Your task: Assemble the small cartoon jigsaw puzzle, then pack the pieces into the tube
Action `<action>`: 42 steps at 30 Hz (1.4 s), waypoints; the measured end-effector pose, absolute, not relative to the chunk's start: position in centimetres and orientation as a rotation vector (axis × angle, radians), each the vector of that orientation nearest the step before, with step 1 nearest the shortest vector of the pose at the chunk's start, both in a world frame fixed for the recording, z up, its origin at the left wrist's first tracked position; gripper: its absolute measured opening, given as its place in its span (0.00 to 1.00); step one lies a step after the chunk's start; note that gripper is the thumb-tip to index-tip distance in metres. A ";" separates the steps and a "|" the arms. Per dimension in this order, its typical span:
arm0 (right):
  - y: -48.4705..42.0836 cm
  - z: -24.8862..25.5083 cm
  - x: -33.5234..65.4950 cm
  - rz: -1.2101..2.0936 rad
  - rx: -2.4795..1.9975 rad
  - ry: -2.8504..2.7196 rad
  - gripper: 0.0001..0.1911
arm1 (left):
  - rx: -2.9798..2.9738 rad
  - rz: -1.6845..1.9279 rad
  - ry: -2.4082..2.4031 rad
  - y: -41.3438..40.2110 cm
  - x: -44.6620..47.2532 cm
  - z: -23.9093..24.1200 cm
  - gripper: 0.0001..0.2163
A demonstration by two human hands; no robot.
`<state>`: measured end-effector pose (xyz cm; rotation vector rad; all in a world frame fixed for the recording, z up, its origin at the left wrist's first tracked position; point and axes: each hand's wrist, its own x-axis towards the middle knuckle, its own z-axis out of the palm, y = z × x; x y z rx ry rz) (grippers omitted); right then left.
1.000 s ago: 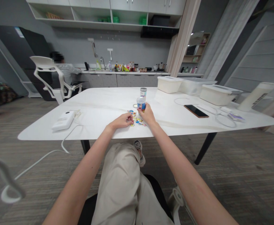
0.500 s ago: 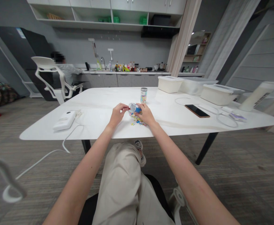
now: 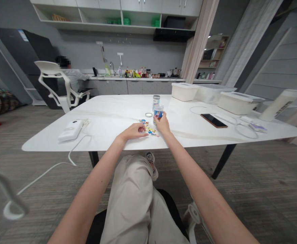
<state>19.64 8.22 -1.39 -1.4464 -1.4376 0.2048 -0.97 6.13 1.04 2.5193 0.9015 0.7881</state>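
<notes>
My right hand (image 3: pixel 163 123) is wrapped round a blue printed can (image 3: pixel 158 113), which stands upright with its mouth facing up. My left hand (image 3: pixel 135 131) rests low over the table, fingers loosely bent and apart, with nothing visible in it. Its fingertips are beside a small spread of colourful jigsaw puzzle pieces (image 3: pixel 152 131), which it partly hides. Behind the blue can is a second, pale printed can (image 3: pixel 156 98) with a silver lid, its lower part covered. A round silver-rimmed lid (image 3: pixel 148 115) lies flat left of the blue can.
On the white table (image 3: pixel 107 115), a white power strip (image 3: pixel 70 130) lies left, its cable running over the edge. To the right are a phone (image 3: pixel 213 120), white cables, storage boxes (image 3: pixel 185 92) and a tall white bottle (image 3: pixel 280 105). A person sits beyond, by a white chair (image 3: pixel 52 79).
The blue can has gone from tipped over the pieces to upright, farther right, in my right hand. My left hand has left its mouth and come down by the pieces. The lid is now visible.
</notes>
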 end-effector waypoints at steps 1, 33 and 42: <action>8.3 -1.5 19.7 0.233 -1.479 -1.406 0.32 | 2.517 0.719 0.873 6.0 -0.9 0.9 0.13; 7.2 -1.0 18.7 0.243 -1.190 -2.126 0.09 | 2.523 1.037 1.087 8.2 -1.7 -0.2 0.07; 7.5 -1.3 18.7 0.308 -1.163 -2.128 0.08 | 2.545 1.016 1.075 8.2 -1.7 -0.2 0.08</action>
